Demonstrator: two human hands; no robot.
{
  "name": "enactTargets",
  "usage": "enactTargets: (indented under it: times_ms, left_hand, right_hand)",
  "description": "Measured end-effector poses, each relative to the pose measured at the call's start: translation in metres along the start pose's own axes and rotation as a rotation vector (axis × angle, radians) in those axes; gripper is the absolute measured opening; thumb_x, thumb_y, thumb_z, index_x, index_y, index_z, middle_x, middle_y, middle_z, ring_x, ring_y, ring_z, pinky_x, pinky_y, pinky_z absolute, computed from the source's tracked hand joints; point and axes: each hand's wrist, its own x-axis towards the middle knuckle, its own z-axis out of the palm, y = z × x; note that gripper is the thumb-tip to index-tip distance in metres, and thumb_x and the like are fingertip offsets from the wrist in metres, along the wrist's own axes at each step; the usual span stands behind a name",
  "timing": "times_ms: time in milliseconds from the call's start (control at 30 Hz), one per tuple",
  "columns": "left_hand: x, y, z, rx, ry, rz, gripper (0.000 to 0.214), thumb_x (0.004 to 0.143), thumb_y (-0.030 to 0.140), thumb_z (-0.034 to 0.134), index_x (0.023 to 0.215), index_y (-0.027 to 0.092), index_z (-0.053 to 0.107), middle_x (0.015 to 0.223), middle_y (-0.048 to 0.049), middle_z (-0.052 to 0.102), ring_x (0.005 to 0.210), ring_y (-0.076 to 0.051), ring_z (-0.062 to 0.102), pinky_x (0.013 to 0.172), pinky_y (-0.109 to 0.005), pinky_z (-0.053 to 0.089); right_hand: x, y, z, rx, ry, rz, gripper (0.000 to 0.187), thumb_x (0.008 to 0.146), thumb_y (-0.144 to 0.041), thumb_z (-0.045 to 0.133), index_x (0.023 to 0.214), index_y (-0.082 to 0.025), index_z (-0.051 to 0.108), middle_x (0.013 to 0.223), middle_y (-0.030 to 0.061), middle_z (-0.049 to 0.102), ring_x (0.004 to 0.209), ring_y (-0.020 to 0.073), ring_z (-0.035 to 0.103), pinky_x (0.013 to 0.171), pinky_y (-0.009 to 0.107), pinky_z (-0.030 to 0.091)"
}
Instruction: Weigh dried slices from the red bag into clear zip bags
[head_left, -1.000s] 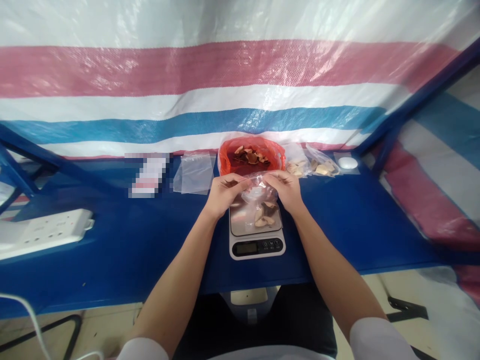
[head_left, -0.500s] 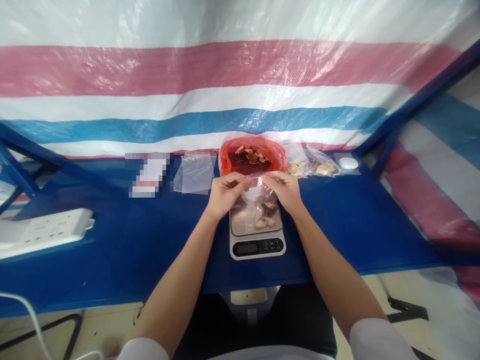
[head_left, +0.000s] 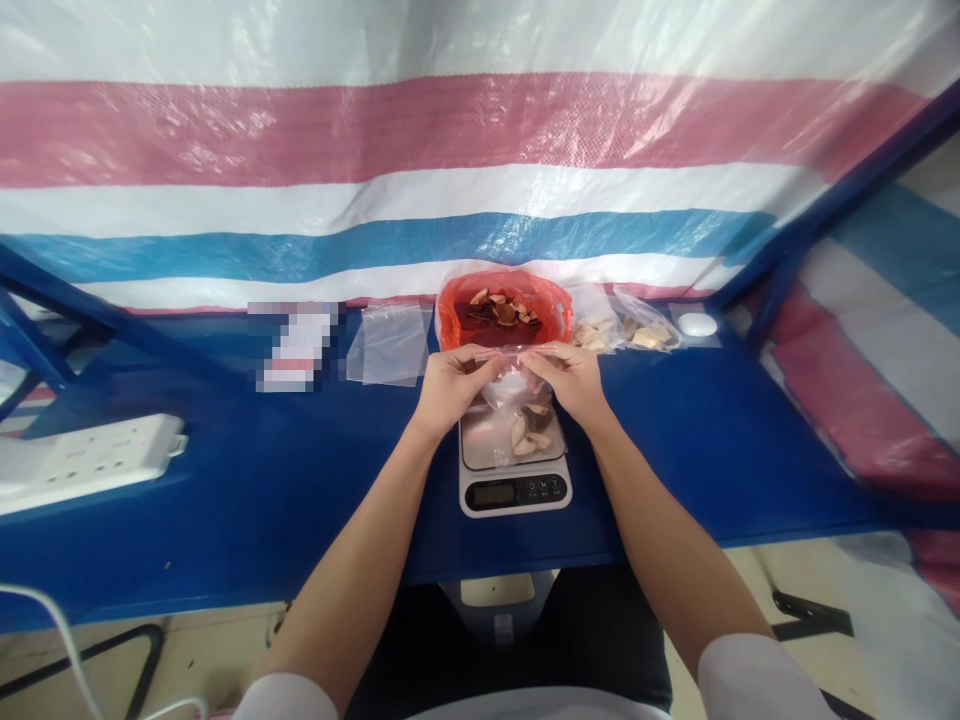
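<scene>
A clear plastic bag (head_left: pixel 510 405) with several dried slices (head_left: pixel 531 430) in its lower part is stretched between my hands. My left hand (head_left: pixel 454 388) pinches the bag's top edge on the left, thumb against fingers. At the right of the same edge, my right hand (head_left: pixel 568 383) pinches it too. Beneath the bag is a white kitchen scale (head_left: pixel 516 500) with a dark display and a steel plate; whether the bag rests on the plate I cannot tell. Just beyond my hands stands a red plastic bag (head_left: pixel 452 310), open, holding brown and pale dried slices (head_left: pixel 504 310).
Flat empty clear bags (head_left: pixel 390 343) lie left of the red bag. To its right are filled clear bags (head_left: pixel 646 332) and a white oval object (head_left: pixel 697 325). A power strip (head_left: pixel 97 462) sits at the left on the blue table (head_left: pixel 300 500). A striped sheet (head_left: pixel 375 130) hangs behind.
The two thumbs have drawn slightly closer together along the bag's top edge, which looks flatter now. Otherwise the hands, scale and bags stay nearly where they were.
</scene>
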Motion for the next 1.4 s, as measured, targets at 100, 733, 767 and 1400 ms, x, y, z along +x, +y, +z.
enactTargets:
  times_ms: [100,733,767,1400]
  left_hand:
    - [0.001,-0.001,0.000,0.031,0.007,0.019,0.027,0.073,0.043,0.079,0.080,0.016,0.078,0.078,-0.0051,0.076,0.071,-0.017,0.066,0.070,-0.028,0.053]
    - [0.001,-0.007,0.002,-0.083,0.005,-0.048,0.032,0.067,0.044,0.084,0.081,0.016,0.077,0.074,-0.0049,0.075,0.067,-0.016,0.066,0.068,-0.027,0.053]
    - [0.001,-0.008,0.002,-0.086,-0.002,-0.050,0.033,0.067,0.044,0.084,0.081,0.016,0.076,0.075,-0.0051,0.075,0.067,-0.016,0.066,0.067,-0.027,0.053]
    - [0.000,-0.005,0.003,-0.054,-0.028,-0.038,0.030,0.066,0.042,0.085,0.080,0.016,0.077,0.076,-0.0046,0.075,0.066,-0.015,0.065,0.066,-0.027,0.053]
  right_hand:
    - [0.000,0.000,-0.001,0.025,-0.014,0.000,0.023,0.076,-0.043,0.077,0.079,-0.020,0.075,0.062,-0.0008,0.070,0.048,0.0119,0.061,0.048,0.024,0.050]
    - [-0.002,-0.004,-0.006,-0.202,-0.080,-0.096,0.034,0.087,-0.045,0.063,0.065,-0.020,0.071,0.061,0.0002,0.068,0.054,0.0134,0.060,0.053,0.025,0.047]
    - [-0.002,-0.004,-0.006,-0.200,-0.079,-0.099,0.035,0.087,-0.046,0.063,0.065,-0.020,0.071,0.061,0.0002,0.067,0.054,0.0134,0.060,0.053,0.025,0.047]
    - [-0.003,-0.014,-0.005,-0.241,-0.075,-0.188,0.035,0.087,-0.035,0.060,0.056,-0.020,0.064,0.058,-0.0001,0.064,0.055,0.0132,0.058,0.056,0.026,0.046]
